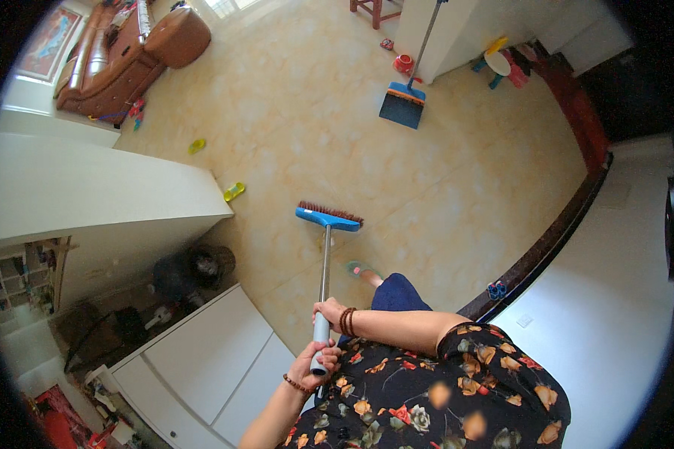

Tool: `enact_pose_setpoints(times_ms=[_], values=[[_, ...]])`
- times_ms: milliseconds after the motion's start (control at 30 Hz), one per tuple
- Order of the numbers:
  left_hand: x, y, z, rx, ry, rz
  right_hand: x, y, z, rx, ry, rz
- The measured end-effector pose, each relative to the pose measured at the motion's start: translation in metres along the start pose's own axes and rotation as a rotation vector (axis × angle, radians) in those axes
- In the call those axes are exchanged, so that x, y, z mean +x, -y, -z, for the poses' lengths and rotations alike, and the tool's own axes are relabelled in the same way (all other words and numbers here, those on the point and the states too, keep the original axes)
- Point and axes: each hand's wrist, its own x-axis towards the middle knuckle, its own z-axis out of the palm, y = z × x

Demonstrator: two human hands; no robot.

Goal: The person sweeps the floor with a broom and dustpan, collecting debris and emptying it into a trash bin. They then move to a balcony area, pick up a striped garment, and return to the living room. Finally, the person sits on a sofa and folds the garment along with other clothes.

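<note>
My right hand (329, 314) grips the upper handle of a push-type broom (326, 258), just where its grey grip sleeve meets the metal tube. Lower in the view, my left hand (314, 365) is wrapped around the end of that grip, close to my body. The broom's blue head (327, 219) carries reddish-brown bristles facing away from me over the beige tiled floor (292, 129). My foot in a translucent clog (360, 269) stands to the right of the broom's tube. Beaded bracelets circle both wrists.
A long-handled blue dustpan (402, 105) stands by a white pillar, near a red pot-like object (403, 63). Yellow-green slippers (234, 192) lie by the left wall corner. A brown leather sofa (118, 78), white cabinet (202, 365) and small child's stool (497, 64) border the floor.
</note>
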Motion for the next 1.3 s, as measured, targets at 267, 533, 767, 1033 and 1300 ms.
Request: enact_pose_setpoints(times_ms=[267, 533, 767, 1033, 1300], values=[[0.072, -0.015, -0.009, 0.726, -0.106, 0.009, 0.002, 0.03, 0.079, 0.368, -0.143, 0.084], [0.151, -0.036, -0.03, 0.606, -0.092, 0.018, 0.082, 0.055, 0.172, 0.395, -0.248, -0.072], [0.05, -0.051, -0.002, 0.713, -0.358, -0.13, 0.066, 0.006, 0.041, 0.391, -0.311, -0.084], [-0.005, -0.014, 0.004, 0.839, -0.358, -0.214, 0.019, -0.017, -0.008, 0.369, -0.147, -0.127], [0.009, 0.017, 0.043, 1.09, -0.22, -0.084, -0.015, -0.059, 0.037, 0.535, -0.155, 0.051]])
